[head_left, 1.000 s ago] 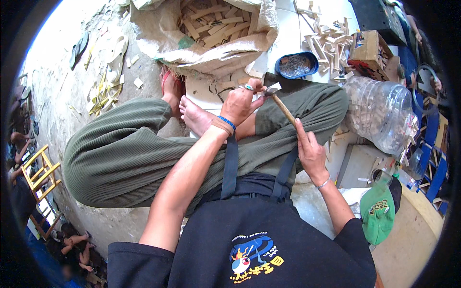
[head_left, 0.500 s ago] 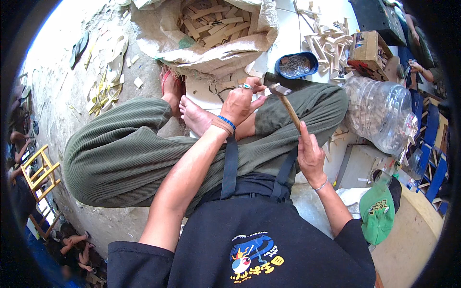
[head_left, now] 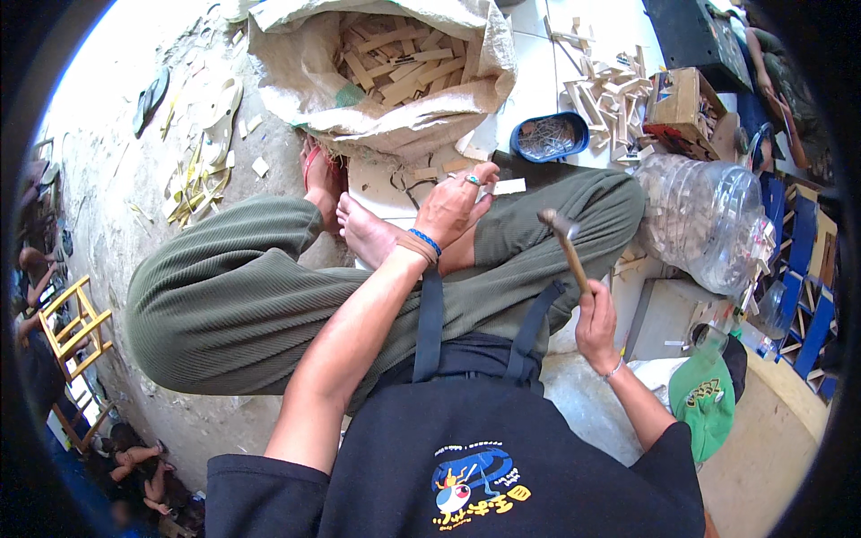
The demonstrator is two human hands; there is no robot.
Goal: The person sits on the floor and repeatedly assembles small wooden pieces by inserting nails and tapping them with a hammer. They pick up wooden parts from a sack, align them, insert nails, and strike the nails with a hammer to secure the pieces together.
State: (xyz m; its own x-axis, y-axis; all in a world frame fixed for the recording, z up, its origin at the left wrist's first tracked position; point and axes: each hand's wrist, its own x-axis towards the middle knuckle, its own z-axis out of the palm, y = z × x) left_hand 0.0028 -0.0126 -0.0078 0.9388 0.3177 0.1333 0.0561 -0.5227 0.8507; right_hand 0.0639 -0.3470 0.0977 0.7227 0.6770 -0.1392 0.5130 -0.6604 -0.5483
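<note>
My right hand [head_left: 596,327] is wrapped round the wooden handle of a hammer [head_left: 574,255]. The metal head is raised over my folded leg, apart from my other hand. Fingers and thumb of my left hand [head_left: 448,213] are closed above my bare feet. A short pale wooden strip [head_left: 510,186] sticks out from between them; its other end is hidden by the fingers. Just beyond lies a blue tray [head_left: 583,142] of thin nails. An open woven sack [head_left: 296,108] full of wooden strips [head_left: 405,67] stands past my feet.
Loose wooden pieces [head_left: 619,100] lie in a heap by a cardboard box [head_left: 674,106]. At my right are a large clear plastic jug [head_left: 695,211] and a green cap [head_left: 702,399]. Sandals [head_left: 222,112] and a yellow stool [head_left: 76,325] are on the left. Other people sit around the edges.
The hammer has swung up and back, away from my left hand, and my right hand has shifted right and toward me. The pale strip at my left fingers shows more plainly.
</note>
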